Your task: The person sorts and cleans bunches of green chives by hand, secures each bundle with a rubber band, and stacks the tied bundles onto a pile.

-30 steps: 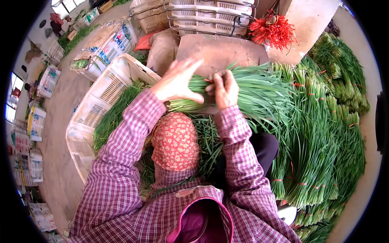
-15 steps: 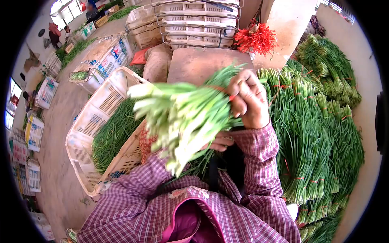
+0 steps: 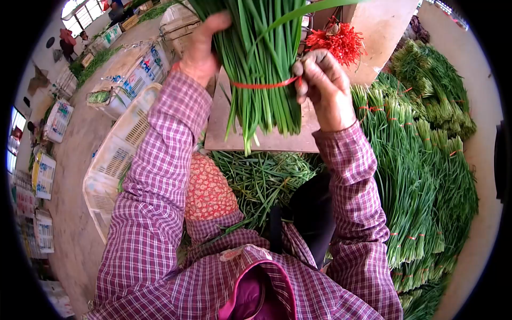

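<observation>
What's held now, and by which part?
Left hand holds the green bunch by its side, above the red band; right hand pinches the band at the other side.

Daylight glares through windows [image 3: 85,15]; fisheye edges curve into black.

The left hand [image 3: 200,53] holds the side of a green bunch [image 3: 261,53]; the right hand [image 3: 326,88] pinches its red band [image 3: 258,86], with tied bundles [image 3: 405,176] right of that hand.
</observation>
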A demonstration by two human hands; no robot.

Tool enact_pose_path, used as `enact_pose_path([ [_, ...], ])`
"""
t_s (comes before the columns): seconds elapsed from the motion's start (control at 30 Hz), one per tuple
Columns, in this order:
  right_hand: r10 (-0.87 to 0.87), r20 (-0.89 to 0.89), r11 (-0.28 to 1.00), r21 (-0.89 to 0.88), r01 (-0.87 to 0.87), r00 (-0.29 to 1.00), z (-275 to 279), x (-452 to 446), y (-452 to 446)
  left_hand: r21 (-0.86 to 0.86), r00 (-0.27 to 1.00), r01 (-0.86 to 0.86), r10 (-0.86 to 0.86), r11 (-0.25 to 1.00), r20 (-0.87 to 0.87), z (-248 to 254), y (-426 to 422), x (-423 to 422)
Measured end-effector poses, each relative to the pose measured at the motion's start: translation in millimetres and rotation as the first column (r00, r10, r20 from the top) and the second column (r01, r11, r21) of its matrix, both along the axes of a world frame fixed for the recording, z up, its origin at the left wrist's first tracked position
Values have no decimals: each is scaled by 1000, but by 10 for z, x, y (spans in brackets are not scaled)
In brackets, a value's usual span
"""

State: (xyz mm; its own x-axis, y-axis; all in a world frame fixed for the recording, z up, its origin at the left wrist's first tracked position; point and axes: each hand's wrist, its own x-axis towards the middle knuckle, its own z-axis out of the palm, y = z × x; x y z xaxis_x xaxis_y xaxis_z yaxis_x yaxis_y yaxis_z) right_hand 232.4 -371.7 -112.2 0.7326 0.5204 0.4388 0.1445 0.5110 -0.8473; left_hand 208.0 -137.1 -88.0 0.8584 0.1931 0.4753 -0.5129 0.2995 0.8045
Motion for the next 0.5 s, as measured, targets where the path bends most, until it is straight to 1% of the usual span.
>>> enact_pose_path([
  [0.03,-10,59,1000,17,9,998,101,27,24,2,988,128,-128,992,87,106,50,82],
  [0.07,-41,68,998,39,39,997,146,38,51,-96,921,369,-349,925,172,152,95,117],
  [0.1,-44,63,998,35,42,997,72,66,112,-102,921,371,-352,923,168,-30,276,212],
  [0.13,-84,57,996,24,83,995,-87,129,134,283,980,63,-113,957,164,-339,488,369],
  [0.17,-125,53,992,13,124,991,-284,211,155,475,996,-51,8,878,91,-519,499,321],
  [0.2,-129,47,991,-23,131,990,-600,321,179,674,989,-136,138,726,51,-695,507,270],
  [0.23,-168,20,977,-129,169,986,-935,391,189,831,969,-170,245,530,41,-867,512,218],
  [0.27,-204,-18,951,-243,194,979,-1259,433,202,710,948,31,205,704,-245,-980,473,157],
  [0.3,-185,-151,977,-130,166,971,-1395,387,220,515,855,147,153,844,-495,-1091,433,95],
  [0.37,-197,-74,975,-121,187,978,-1386,368,211,535,940,240,-55,810,-338,-1364,487,0],
  [0.4,-199,-85,974,-124,188,976,-1397,330,202,587,925,149,98,796,-368,-1498,431,-96],
  [0.47,-158,-140,985,-96,146,977,-1350,332,227,603,927,118,130,789,-351,-1381,213,-127],
  [0.5,-157,-136,985,-96,145,978,-1328,337,259,567,948,188,3,802,-319,-1192,26,-96],
])
